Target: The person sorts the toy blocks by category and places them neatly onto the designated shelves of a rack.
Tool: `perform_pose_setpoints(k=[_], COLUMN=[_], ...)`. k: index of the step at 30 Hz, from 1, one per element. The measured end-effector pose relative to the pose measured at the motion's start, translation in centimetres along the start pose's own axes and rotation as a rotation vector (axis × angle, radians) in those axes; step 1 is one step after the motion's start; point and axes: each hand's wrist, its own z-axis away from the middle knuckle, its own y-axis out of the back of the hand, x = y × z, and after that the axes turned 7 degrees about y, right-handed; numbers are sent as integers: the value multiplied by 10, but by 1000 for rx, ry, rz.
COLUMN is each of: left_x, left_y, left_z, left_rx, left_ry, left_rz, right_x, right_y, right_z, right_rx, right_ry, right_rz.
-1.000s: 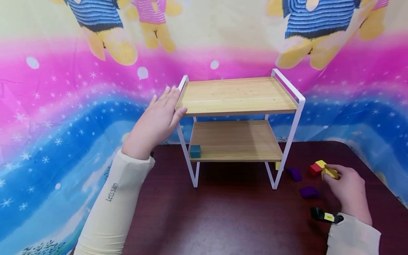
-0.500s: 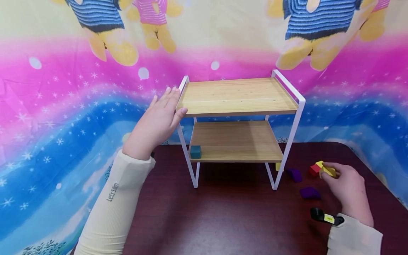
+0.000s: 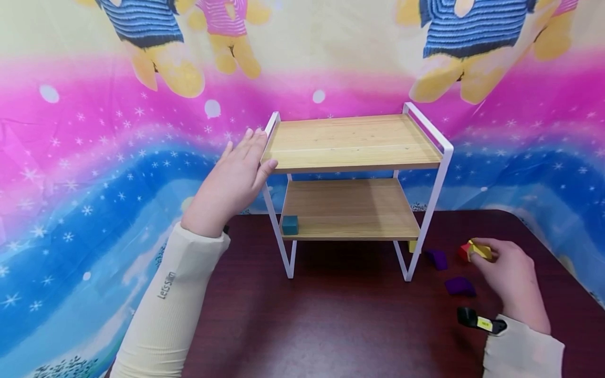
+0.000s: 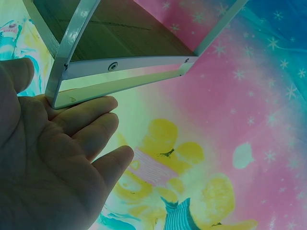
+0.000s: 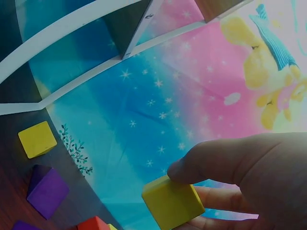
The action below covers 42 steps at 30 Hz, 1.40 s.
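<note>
My left hand [image 3: 229, 184] rests with straight fingers against the left end of a two-tier wooden shelf [image 3: 352, 139] with a white frame. In the left wrist view, its fingers [image 4: 91, 112] touch the white rail [image 4: 124, 86]. Between thumb and fingers, my right hand [image 3: 512, 275] pinches a yellow block [image 5: 172, 203]. Close to it on the table lies a red block [image 3: 464, 252], partly covered in the head view. A sliver of another yellow block [image 5: 112, 227] shows beside the red one in the right wrist view. A teal cube [image 3: 290, 225] sits on the lower tier's left front corner.
Two purple blocks, one nearer [image 3: 459, 286] and one farther [image 3: 437, 259], lie right of the shelf on the dark red table [image 3: 321, 325]. Another yellow block [image 5: 37, 140] stands by the shelf's right leg. A patterned cloth [image 3: 118, 115] hangs behind.
My right hand has shifted slightly left with its yellow block, which now covers more of the red block and the yellow block beside it. The left hand stays put.
</note>
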Motion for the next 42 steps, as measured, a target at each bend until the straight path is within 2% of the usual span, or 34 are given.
perform_pose_setpoints(k=[10,18,23,42], left_x=[1,-1,-1,1], left_y=[0,0,1,1], left_z=[0,0,1,0], left_rx=[2,4,5,-5], left_ry=[2,5,2,3], left_rz=[-1,2,2,1], right_x=[-12,-22,-27,-40], right_y=[5,5,4,11], right_z=[3,2,3,10], right_rx=[11,-2,17,47], right_ry=[60,71,112,157], right_rz=[0,-5,6,-1])
